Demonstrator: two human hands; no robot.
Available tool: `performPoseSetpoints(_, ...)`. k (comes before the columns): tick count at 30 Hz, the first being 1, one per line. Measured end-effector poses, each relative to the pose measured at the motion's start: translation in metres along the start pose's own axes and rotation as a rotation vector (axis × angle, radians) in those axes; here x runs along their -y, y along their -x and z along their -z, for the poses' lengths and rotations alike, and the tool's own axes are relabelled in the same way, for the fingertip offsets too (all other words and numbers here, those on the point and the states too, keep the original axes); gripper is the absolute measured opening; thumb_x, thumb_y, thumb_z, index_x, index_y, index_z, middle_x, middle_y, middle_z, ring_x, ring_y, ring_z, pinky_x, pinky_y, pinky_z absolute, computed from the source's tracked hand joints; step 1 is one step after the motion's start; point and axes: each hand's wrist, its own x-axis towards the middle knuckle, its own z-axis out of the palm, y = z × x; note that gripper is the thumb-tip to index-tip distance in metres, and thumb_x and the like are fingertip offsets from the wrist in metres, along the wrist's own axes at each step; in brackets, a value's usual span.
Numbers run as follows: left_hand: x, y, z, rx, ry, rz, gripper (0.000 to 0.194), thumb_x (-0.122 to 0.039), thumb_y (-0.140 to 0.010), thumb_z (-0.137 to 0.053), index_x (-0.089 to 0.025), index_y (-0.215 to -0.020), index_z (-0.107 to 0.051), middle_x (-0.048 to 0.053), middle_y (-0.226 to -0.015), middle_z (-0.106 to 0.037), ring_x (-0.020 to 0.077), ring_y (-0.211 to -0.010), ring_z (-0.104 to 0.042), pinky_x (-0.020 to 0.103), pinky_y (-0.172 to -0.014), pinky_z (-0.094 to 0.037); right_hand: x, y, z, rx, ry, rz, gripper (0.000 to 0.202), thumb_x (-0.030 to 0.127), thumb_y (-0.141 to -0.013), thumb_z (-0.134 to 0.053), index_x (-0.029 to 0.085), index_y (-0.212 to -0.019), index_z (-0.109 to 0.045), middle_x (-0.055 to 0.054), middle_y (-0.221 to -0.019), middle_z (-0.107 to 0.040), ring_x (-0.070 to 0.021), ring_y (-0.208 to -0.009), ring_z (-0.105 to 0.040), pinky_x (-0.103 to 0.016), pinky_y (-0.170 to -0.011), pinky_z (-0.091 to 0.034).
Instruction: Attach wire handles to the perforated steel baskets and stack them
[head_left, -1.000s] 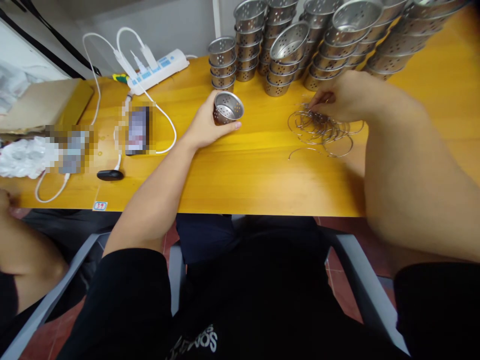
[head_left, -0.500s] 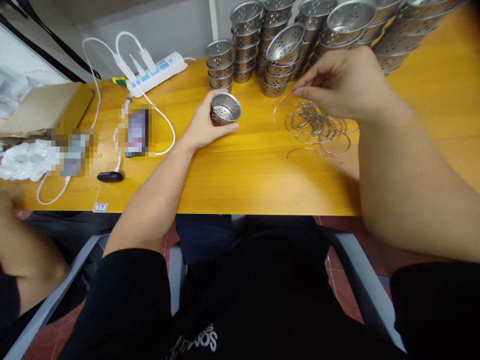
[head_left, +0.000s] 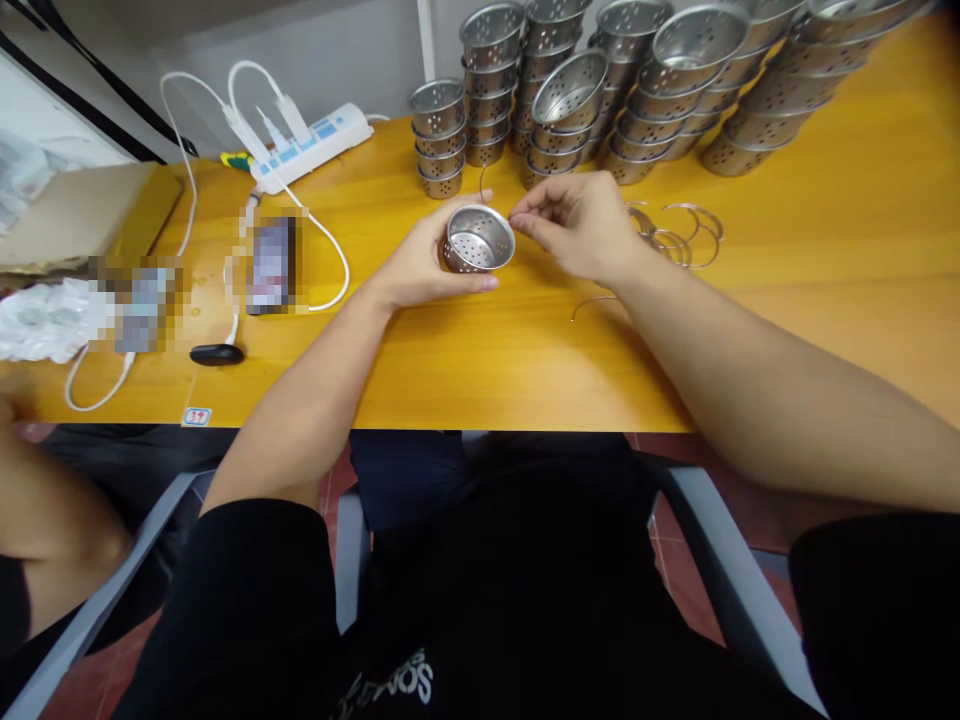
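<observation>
My left hand (head_left: 427,262) is wrapped round a small perforated metal cup (head_left: 480,240), its open top facing up and toward me. Just right of the rim, my right hand (head_left: 574,222) pinches a thin curved wire (head_left: 482,180), whose free end rises behind the cup. A loose pile of curved wires (head_left: 682,240) lies on the table, partly hidden behind my right hand and wrist. One single wire (head_left: 592,300) rests nearer the front, partly under my right forearm.
Stacks of perforated cups (head_left: 439,135) line the back of the yellow table (head_left: 480,370). A white power strip (head_left: 315,145) with cables, a phone (head_left: 271,265) and a black object (head_left: 217,354) lie left. Another person's arm (head_left: 60,490) shows at far left.
My right hand has moved left from above the wire pile to the cup, bringing a wire. My left hand has shifted the cup slightly right and toward me.
</observation>
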Motion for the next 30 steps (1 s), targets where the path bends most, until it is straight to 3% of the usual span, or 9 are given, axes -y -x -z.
performPoseSetpoints(3, -0.001, 0.0, -0.004, -0.008, 0.047, 0.003, 0.134, -0.092, -0.062, -0.124, -0.027, -0.169, -0.077, 0.022, -0.184, -0.074, 0.0577, -0.175, -0.07, 0.076, -0.151, -0.056, -0.003, -0.001, -0.007, 0.042, -0.077, -0.017, 0.068, 0.109, -0.082, -0.102, 0.045, -0.098, -0.086, -0.005, -0.103, -0.09, -0.0442, -0.107, -0.079, -0.079, -0.107, -0.07)
performPoseSetpoints(7, -0.002, -0.002, -0.005, -0.049, 0.09, -0.016, 0.126, -0.102, -0.062, -0.119, -0.029, -0.157, -0.082, 0.019, -0.163, -0.086, 0.0536, -0.159, -0.082, 0.073, -0.144, -0.064, -0.012, -0.004, -0.009, 0.051, -0.069, 0.012, 0.077, 0.114, -0.078, -0.1, 0.04, -0.098, -0.085, -0.007, -0.1, -0.086, -0.0427, -0.096, -0.079, -0.077, -0.098, -0.073)
performPoseSetpoints(9, -0.001, -0.004, -0.004, -0.054, 0.11, -0.025, 0.125, -0.102, -0.059, -0.12, -0.03, -0.155, -0.083, 0.018, -0.16, -0.089, 0.0532, -0.155, -0.084, 0.074, -0.143, -0.066, -0.014, -0.003, -0.008, 0.032, 0.023, 0.081, 0.073, 0.112, -0.084, -0.096, 0.042, -0.104, -0.086, -0.009, -0.113, -0.088, -0.0474, -0.109, -0.082, -0.08, -0.104, -0.072)
performPoseSetpoints(12, 0.0, -0.005, -0.004, -0.073, 0.106, -0.023, 0.126, -0.104, -0.059, -0.118, -0.032, -0.157, -0.083, 0.017, -0.163, -0.089, 0.0533, -0.158, -0.083, 0.075, -0.145, -0.065, -0.009, 0.002, -0.005, 0.022, 0.155, 0.172, 0.054, 0.095, -0.096, -0.098, 0.048, -0.121, -0.088, -0.01, -0.144, -0.087, -0.0522, -0.135, -0.081, -0.085, -0.119, -0.068)
performPoseSetpoints(15, -0.001, -0.005, -0.003, -0.079, 0.069, -0.029, 0.125, -0.105, -0.066, -0.115, -0.035, -0.162, -0.08, 0.016, -0.17, -0.086, 0.0524, -0.165, -0.079, 0.073, -0.148, -0.063, 0.003, 0.008, -0.005, -0.013, 0.232, 0.164, 0.045, 0.079, -0.103, -0.097, 0.054, -0.139, -0.085, -0.007, -0.158, -0.084, -0.055, -0.152, -0.073, -0.089, -0.129, -0.062)
performPoseSetpoints(17, -0.001, -0.006, -0.004, -0.066, 0.054, -0.05, 0.124, -0.106, -0.069, -0.114, -0.034, -0.164, -0.079, 0.017, -0.171, -0.085, 0.0522, -0.165, -0.079, 0.073, -0.148, -0.062, 0.01, 0.011, -0.007, -0.019, 0.272, 0.114, 0.051, 0.072, -0.106, -0.096, 0.058, -0.153, -0.08, -0.005, -0.162, -0.084, -0.056, -0.157, -0.071, -0.089, -0.131, -0.06)
performPoseSetpoints(20, 0.004, -0.007, -0.008, -0.072, 0.099, -0.07, 0.125, -0.102, -0.066, -0.118, -0.03, -0.161, -0.081, 0.018, -0.164, -0.087, 0.0516, -0.157, -0.083, 0.071, -0.143, -0.066, 0.008, 0.01, -0.012, 0.005, 0.288, 0.084, 0.067, 0.07, -0.107, -0.097, 0.06, -0.168, -0.072, -0.002, -0.165, -0.084, -0.0522, -0.147, -0.078, -0.081, -0.129, -0.065)
performPoseSetpoints(25, 0.016, -0.011, -0.014, -0.119, 0.193, -0.052, 0.127, -0.09, -0.059, -0.128, -0.023, -0.157, -0.082, 0.018, -0.154, -0.089, 0.0488, -0.152, -0.086, 0.065, -0.139, -0.068, -0.017, -0.001, -0.019, -0.053, 0.152, 0.322, 0.062, 0.07, -0.117, -0.091, 0.038, -0.166, -0.07, -0.012, -0.154, -0.086, -0.0367, -0.103, -0.085, -0.065, -0.11, -0.075)
performPoseSetpoints(30, 0.023, -0.015, -0.017, -0.122, 0.216, -0.111, 0.12, -0.084, -0.064, -0.13, -0.029, -0.159, -0.082, 0.017, -0.161, -0.087, 0.048, -0.158, -0.083, 0.065, -0.143, -0.066, -0.039, -0.011, -0.031, -0.04, -0.095, 0.298, 0.084, 0.078, -0.108, -0.106, 0.038, -0.17, -0.064, -0.011, -0.141, -0.089, -0.0339, -0.1, -0.086, -0.054, -0.09, -0.076)
